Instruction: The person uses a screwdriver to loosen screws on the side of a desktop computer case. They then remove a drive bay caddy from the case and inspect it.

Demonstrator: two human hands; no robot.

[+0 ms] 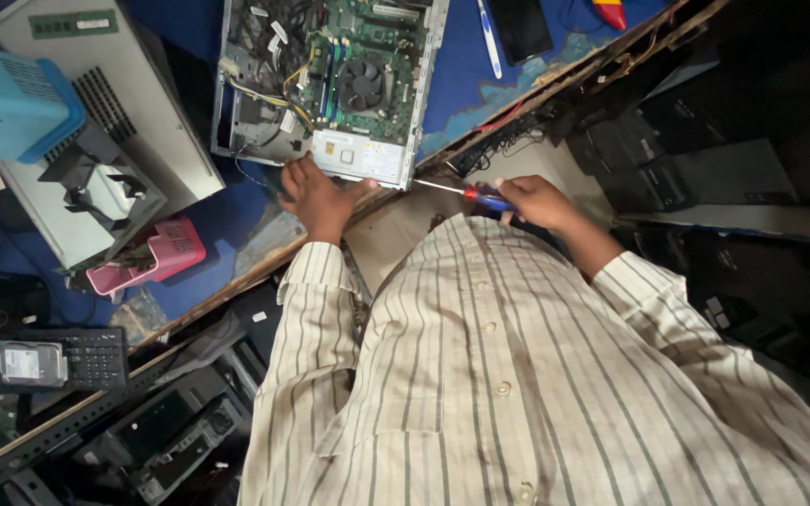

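We are bracing our left hand (pixel 316 195) flat, fingers spread, against the near edge of the open computer case (pixel 330 80), gripping nothing. Our right hand (pixel 534 201) is closing around the red-and-blue handle of a screwdriver (pixel 466 192), whose shaft is pointing left, its tip reaching the case's near right corner. The case is lying on the blue counter (pixel 466 80), its near end sitting just at the counter's worn wooden edge. To its left, a grey case panel (pixel 96 122) is crowding close, with a light-blue basket (pixel 7 98) on top and a pink tray (pixel 147 258) near the counter edge. To its right, bare blue surface is leaving some room before a white pen (pixel 489 37) and a black phone (pixel 520 28). Below the edge, we are standing among stacked black machines (pixel 705 159) and a keyboard (pixel 39 358) carrying a hard drive (pixel 32 363).
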